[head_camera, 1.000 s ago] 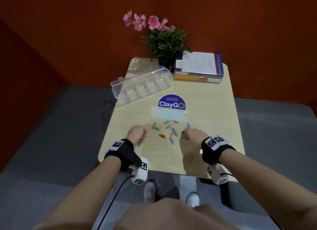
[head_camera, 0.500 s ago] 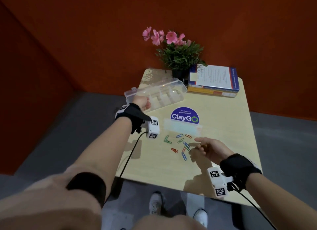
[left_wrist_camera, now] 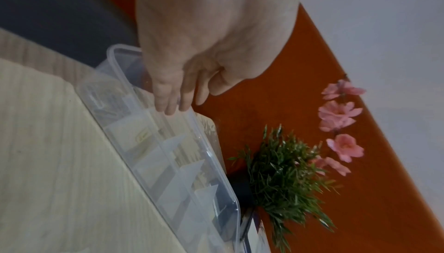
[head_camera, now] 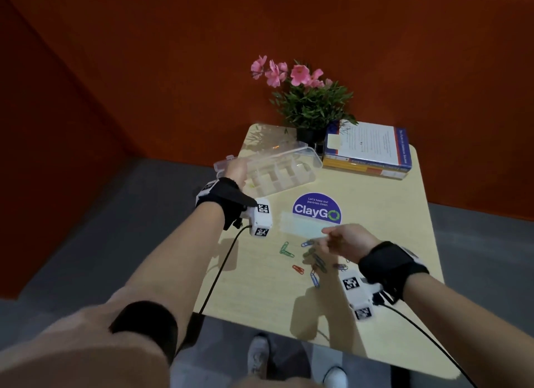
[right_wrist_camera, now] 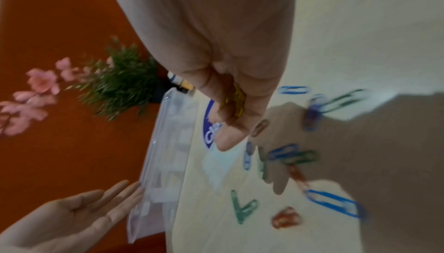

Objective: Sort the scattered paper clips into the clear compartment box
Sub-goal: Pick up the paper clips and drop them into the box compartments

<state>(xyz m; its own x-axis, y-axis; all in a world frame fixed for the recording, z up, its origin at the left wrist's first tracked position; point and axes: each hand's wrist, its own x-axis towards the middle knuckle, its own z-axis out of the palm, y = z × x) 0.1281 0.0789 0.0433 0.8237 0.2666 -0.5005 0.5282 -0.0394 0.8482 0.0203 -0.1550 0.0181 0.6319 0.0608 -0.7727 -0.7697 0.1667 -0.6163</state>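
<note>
The clear compartment box lies at the table's far left with its lid raised. My left hand is at its left end, fingers straight and touching the lid's rim; the right wrist view shows that left hand flat against the box. A yellow clip lies in one compartment. My right hand hovers over the scattered clips, its fingers curled round yellow paper clips. On the table lie green, red and blue clips.
A potted plant with pink flowers and a stack of books stand at the table's far edge behind the box. A round ClayGo sticker and a strip of tape lie between box and clips. The table is small.
My left hand has left the clips and reached the box's left end, where its fingers have straightened. My right hand has risen off the table and shifted slightly toward the sticker.
</note>
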